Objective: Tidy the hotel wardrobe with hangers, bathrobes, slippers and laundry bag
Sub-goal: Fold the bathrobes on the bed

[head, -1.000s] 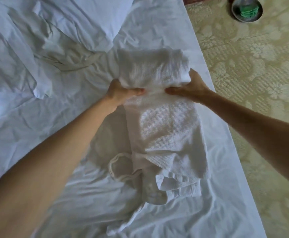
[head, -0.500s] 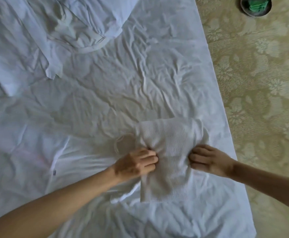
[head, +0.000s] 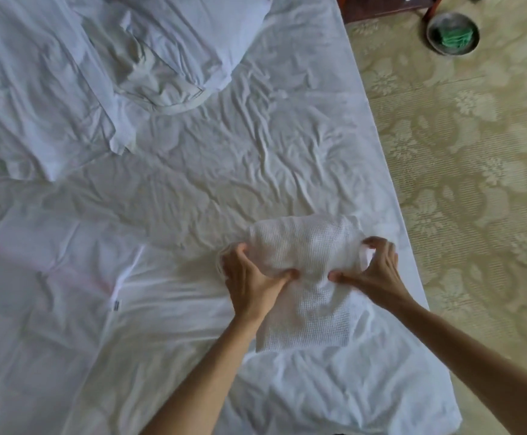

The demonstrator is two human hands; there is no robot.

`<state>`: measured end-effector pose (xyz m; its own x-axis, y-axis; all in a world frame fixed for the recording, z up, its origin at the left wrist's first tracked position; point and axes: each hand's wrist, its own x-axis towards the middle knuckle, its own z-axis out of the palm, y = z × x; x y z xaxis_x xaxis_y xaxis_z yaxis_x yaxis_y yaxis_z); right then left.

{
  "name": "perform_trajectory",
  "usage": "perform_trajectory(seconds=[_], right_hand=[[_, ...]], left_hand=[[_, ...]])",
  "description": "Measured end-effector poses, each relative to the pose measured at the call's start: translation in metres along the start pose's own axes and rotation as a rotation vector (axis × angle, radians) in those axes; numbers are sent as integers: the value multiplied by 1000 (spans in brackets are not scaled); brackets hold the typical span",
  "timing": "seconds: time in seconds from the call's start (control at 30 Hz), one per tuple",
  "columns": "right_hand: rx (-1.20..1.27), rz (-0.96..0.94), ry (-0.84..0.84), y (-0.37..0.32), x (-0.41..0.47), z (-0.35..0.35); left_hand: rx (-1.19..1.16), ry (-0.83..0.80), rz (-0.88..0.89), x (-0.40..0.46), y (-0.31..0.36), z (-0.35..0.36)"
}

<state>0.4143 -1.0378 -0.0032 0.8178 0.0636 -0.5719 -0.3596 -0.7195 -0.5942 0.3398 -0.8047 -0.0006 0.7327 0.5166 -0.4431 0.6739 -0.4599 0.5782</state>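
Here, in the head view, the folded robe (head: 306, 271) lies on the bed (head: 193, 189) near its right edge. The left hand (head: 251, 279) and right hand (head: 373, 271) each grip a side. Best to roll evenly, keeping both edges level. Half a second earlier the hands lay lower, fingers on top.

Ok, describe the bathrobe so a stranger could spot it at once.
On the white bed, near its right edge beside the patterned carpet, lies the folded bathrobe. Left hand and right hand grip it. Only it has waffle texture.
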Motion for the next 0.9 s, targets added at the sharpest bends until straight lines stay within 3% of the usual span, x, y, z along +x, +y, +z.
perform_trajectory(seconds=[0.07,0.13,0.27,0.37,0.47,0.53,0.67,0.9], right_hand=[[114,276,-118,7,5,11],[248,278,-249,17,9,16],[423,148,-483,9,5,17],[529,127,-557,9,10,18],[588,153,-561,17,14,24],[622,149,-580,21,17,26],[651,109,-642,16,13,27],[617,11,-630,-36,-28,39]], left_hand=[[-18,-150,-372,7,-3,3],[-32,-293,-541,10,-10,3],[-68,-341,-556,13,-7,2],[-162,-345,-581,22,-14,8],[-434,-334,-576,18,-29,22],[-539,-412,-542,16,-34,26],[-634,-545,-503,18,-32,20],[-665,-531,-468,-10,-38,-44]])
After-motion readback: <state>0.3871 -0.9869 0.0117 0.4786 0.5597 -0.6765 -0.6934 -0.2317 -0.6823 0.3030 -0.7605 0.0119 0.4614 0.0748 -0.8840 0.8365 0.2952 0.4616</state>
